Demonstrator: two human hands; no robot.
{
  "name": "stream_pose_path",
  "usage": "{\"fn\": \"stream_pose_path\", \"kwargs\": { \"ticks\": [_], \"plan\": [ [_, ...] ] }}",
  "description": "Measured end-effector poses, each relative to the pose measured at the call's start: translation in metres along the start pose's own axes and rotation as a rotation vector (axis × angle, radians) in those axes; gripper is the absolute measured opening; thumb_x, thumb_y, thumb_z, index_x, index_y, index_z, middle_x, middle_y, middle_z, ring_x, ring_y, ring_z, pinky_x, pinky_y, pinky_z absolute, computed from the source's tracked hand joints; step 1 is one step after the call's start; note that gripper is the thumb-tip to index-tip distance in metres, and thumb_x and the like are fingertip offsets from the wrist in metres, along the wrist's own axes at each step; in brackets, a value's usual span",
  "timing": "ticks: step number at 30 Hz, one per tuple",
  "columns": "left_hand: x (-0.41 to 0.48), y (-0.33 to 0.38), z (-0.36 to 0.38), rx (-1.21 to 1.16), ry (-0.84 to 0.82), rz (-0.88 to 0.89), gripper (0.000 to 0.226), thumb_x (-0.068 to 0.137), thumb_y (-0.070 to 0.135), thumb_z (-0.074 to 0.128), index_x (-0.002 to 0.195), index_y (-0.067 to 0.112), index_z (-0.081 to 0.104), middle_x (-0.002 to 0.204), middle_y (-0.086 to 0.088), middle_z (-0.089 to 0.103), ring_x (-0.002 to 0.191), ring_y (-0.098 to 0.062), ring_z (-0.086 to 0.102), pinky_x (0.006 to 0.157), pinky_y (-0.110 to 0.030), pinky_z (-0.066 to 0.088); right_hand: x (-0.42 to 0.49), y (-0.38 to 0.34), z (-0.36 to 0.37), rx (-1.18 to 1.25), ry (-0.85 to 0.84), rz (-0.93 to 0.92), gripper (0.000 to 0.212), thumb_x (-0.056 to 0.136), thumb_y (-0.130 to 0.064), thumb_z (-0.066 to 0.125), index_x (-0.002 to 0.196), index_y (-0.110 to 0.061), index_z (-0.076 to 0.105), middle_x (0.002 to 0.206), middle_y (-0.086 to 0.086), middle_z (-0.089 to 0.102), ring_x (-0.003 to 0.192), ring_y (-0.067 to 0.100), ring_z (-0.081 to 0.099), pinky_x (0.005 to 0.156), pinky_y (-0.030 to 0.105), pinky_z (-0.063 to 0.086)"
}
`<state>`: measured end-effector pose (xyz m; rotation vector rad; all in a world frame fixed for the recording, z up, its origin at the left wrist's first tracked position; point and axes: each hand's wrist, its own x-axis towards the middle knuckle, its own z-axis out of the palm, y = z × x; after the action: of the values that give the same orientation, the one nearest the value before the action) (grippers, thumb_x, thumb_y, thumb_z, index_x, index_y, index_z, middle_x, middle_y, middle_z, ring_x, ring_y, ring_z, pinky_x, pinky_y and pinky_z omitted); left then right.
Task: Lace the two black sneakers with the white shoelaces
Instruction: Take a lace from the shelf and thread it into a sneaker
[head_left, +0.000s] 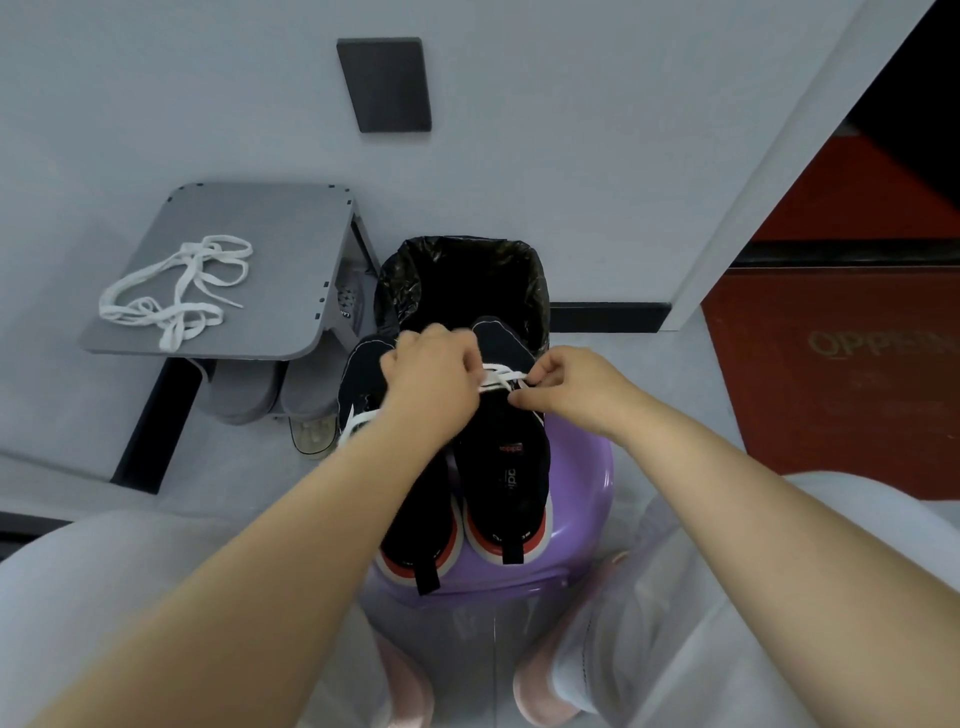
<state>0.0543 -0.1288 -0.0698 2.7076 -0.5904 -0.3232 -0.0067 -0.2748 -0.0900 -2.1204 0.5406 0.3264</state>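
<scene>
The grey surface (291, 218) bears a loose white shoelace (176, 291) near its left edge. Right of it stands a black-lined bin (462, 280). A purple stool (582, 467) carries the left sneaker (415, 499) and right sneaker (506, 441), heels at its near edge. Over the right sneaker, the left hand (426, 374) and right hand (566, 389) each close their grip, pinching the threaded lace (501, 376).

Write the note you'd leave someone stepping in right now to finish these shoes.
Both the left hand and right hand pinch the white lace at the toe end of the right-side sneaker.
It stands beside the other sneaker on the purple stool.
The second lace lies loose on the grey stool.
Done: lacing just begun. Left: the rest of this sneaker, then the other.
</scene>
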Motion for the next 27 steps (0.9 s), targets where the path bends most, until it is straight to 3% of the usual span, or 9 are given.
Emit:
{"fn": "stream_pose_path", "kwargs": {
  "ticks": [5,7,8,10,12,15,20,25,27],
  "plan": [
    [0.007,-0.019,-0.056,-1.377,0.09,-0.191,0.018,0.098,0.004,0.04,0.082,0.011,0.045,0.085,-0.005,0.069,0.08,-0.017,0.068,0.081,-0.03,0.054,0.005,0.002,0.002,0.038,-0.041,0.046,0.034,0.071,-0.029,0.079,0.089,-0.017,0.053,0.089,0.005,0.061,0.08,0.019,0.058,0.079,0.037,0.049],
    [0.003,-0.022,-0.07,-1.639,0.113,-0.237,0.022,0.098,0.001,0.034,0.081,0.011,0.043,0.064,-0.002,0.057,0.058,-0.013,0.058,0.062,-0.025,0.055,0.006,-0.001,0.002,-0.017,-0.039,0.046,0.043,0.071,-0.029,0.078,0.102,-0.016,0.051,0.098,0.004,0.058,0.087,0.02,0.058,0.083,0.036,0.048],
    [0.002,-0.022,-0.073,-1.558,0.121,-0.263,0.024,0.098,0.0,0.032,0.08,0.013,0.042,0.059,-0.001,0.048,0.051,-0.011,0.047,0.05,-0.021,0.048,0.007,-0.002,0.001,-0.064,-0.027,0.031,0.05,0.071,-0.031,0.078,0.11,-0.017,0.05,0.106,0.004,0.055,0.096,0.02,0.056,0.087,0.035,0.047],
    [-0.001,-0.026,-0.069,-0.902,0.095,-0.221,0.022,0.096,0.003,0.031,0.085,0.015,0.045,0.063,-0.001,0.044,0.053,-0.012,0.039,0.045,-0.022,0.036,0.008,-0.006,0.0,-0.185,-0.023,0.011,0.059,0.071,-0.035,0.077,0.121,-0.02,0.049,0.119,0.003,0.047,0.114,0.022,0.046,0.095,0.035,0.043],
    [-0.009,-0.032,-0.057,-0.169,-0.025,-0.002,0.016,0.098,0.016,0.038,0.097,0.015,0.054,0.081,-0.001,0.055,0.069,-0.016,0.05,0.062,-0.026,0.039,0.007,-0.012,0.001,-0.338,-0.04,0.005,0.052,0.073,-0.039,0.072,0.119,-0.022,0.053,0.118,0.002,0.045,0.119,0.024,0.039,0.094,0.033,0.04],
    [-0.019,-0.038,-0.044,0.187,-0.262,0.121,0.025,0.091,0.04,0.053,0.092,0.018,0.065,0.093,0.0,0.054,0.087,-0.018,0.052,0.074,-0.027,0.041,0.005,-0.018,0.003,-0.479,-0.054,0.007,0.04,0.075,-0.043,0.068,0.108,-0.023,0.057,0.117,0.004,0.045,0.117,0.026,0.037,0.092,0.032,0.037],
    [-0.018,-0.04,-0.059,-0.133,-0.015,-0.008,0.024,0.093,0.03,0.052,0.071,0.022,0.057,0.07,0.003,0.049,0.068,-0.015,0.044,0.069,-0.031,0.04,0.004,-0.024,0.004,-0.465,-0.045,0.017,0.021,0.073,-0.036,0.068,0.072,-0.022,0.051,0.097,0.005,0.053,0.111,0.026,0.04,0.084,0.032,0.041],
    [-0.029,-0.036,-0.091,-1.482,0.066,-0.264,0.024,0.1,0.011,0.033,0.08,0.01,0.047,0.06,-0.002,0.06,0.062,-0.016,0.061,0.066,-0.029,0.056,0.007,-0.018,0.005,-0.356,-0.059,0.017,0.024,0.071,-0.03,0.071,0.068,-0.021,0.049,0.078,0.001,0.053,0.099,0.023,0.047,0.073,0.028,0.041],
    [-0.033,-0.036,-0.095,-1.272,0.065,-0.267,0.025,0.101,0.015,0.031,0.078,0.012,0.042,0.056,-0.002,0.048,0.053,-0.016,0.048,0.05,-0.025,0.052,0.007,-0.018,0.001,-0.199,-0.071,-0.002,0.022,0.07,-0.03,0.077,0.07,-0.019,0.058,0.08,0.001,0.059,0.087,0.018,0.054,0.071,0.027,0.043]
  ]
}}
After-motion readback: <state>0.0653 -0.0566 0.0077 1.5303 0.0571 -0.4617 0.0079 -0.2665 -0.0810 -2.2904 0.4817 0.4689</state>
